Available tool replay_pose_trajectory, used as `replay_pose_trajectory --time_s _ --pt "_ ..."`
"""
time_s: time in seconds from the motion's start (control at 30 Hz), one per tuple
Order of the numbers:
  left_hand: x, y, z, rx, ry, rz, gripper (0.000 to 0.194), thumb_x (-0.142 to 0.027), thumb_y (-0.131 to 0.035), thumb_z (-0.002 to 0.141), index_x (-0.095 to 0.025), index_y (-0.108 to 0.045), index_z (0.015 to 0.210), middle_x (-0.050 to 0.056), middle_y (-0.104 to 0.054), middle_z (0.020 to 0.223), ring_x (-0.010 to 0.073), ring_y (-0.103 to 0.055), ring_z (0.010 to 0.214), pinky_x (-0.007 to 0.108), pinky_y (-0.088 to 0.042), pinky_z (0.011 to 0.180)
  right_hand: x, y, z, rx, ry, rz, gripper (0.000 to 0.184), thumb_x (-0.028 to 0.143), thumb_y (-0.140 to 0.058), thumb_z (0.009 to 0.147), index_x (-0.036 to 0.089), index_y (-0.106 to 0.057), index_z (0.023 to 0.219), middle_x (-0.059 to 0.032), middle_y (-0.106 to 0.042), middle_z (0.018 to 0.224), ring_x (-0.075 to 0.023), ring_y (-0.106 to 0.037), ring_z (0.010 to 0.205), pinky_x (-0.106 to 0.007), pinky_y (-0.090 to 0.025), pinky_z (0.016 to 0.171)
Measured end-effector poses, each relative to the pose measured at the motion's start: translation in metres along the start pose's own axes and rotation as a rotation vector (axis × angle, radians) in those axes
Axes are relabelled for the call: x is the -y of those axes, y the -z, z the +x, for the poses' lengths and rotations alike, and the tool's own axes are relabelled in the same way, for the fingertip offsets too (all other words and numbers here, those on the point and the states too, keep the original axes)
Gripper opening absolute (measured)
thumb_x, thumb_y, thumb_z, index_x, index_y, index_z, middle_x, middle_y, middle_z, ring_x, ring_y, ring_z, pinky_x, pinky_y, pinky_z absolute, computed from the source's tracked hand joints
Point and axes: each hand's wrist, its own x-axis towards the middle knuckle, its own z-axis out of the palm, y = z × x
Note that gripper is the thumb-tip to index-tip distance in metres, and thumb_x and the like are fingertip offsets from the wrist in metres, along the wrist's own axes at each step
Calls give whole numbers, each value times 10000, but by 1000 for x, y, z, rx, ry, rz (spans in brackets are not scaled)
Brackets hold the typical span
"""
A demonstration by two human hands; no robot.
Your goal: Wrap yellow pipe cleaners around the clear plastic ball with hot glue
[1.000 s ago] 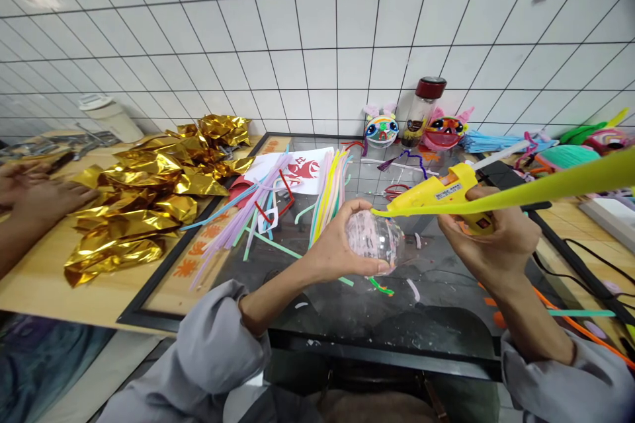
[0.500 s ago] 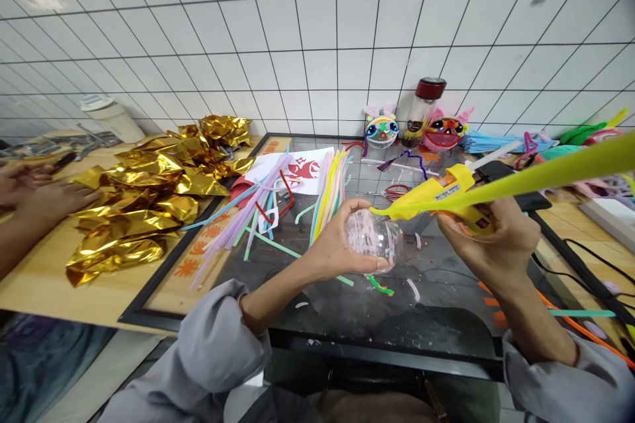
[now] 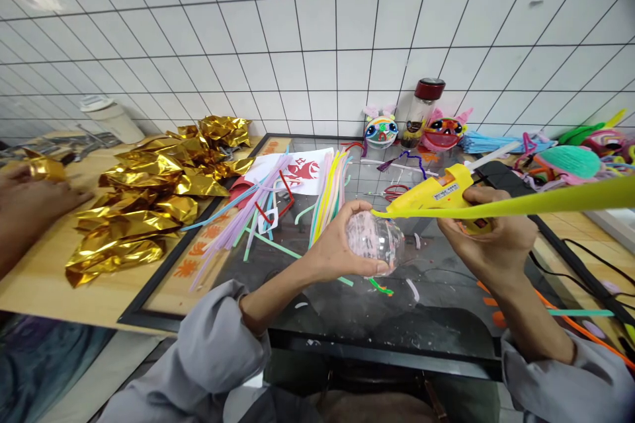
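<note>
My left hand (image 3: 333, 244) is wrapped round a clear plastic ball (image 3: 389, 241), part of which is covered with pale pink strips. In my right hand (image 3: 496, 231) is a yellow hot glue gun (image 3: 436, 192), with a white glue stick (image 3: 499, 153) standing out of its back. The gun's nozzle points at the upper side of the ball, close to my left fingers. A long yellow pipe cleaner (image 3: 540, 203) runs from the top of the ball past the gun and off to the right; its near end lies at the ball beside the nozzle.
Pastel pipe cleaners (image 3: 243, 225) lie left of the ball, by a paper with a red print (image 3: 302, 168). Crumpled gold foil (image 3: 149, 192) lies near another person's hand (image 3: 44, 201). Behind stand decorated balls (image 3: 381, 129), a lidded bottle (image 3: 421, 112) and red scissors (image 3: 397, 192).
The yellow pipe cleaner's free end has dropped lower at the right. My hands have hardly moved. At the left, the other person's hand has shifted, with a piece of gold foil now at it.
</note>
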Motion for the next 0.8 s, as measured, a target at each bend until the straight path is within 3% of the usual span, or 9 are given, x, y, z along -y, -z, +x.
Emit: replay_pose_trajectory --time_s 0.47,0.63,0.8 --pt "-7 0 -2 -3 17 48 937 -407 -904 481 -196 -441 1268 85 -630 1191 323 -585 1175 440 -474 1008 4 0 2 59 -94 -30 147 347 -643 776 273 -563 875 -41 -719 828 -225 -687 700 -357 -533 611" --pt "-7 -1 -2 13 37 0 943 -397 -900 487 -185 -436 1280 91 -626 1181 305 -611 1102 432 -496 967 3 1 3 47 -48 18 167 341 -656 780 266 -571 902 -43 -717 846 -226 -693 713 -359 -545 635" --pt "-4 1 0 -48 16 83 941 -423 -898 483 -194 -470 1290 102 -574 1260 321 -568 1162 458 -461 1016 -1 1 1 -4 45 46 208 311 -698 770 237 -602 939 -35 -722 855 -205 -698 705 -322 -546 610"
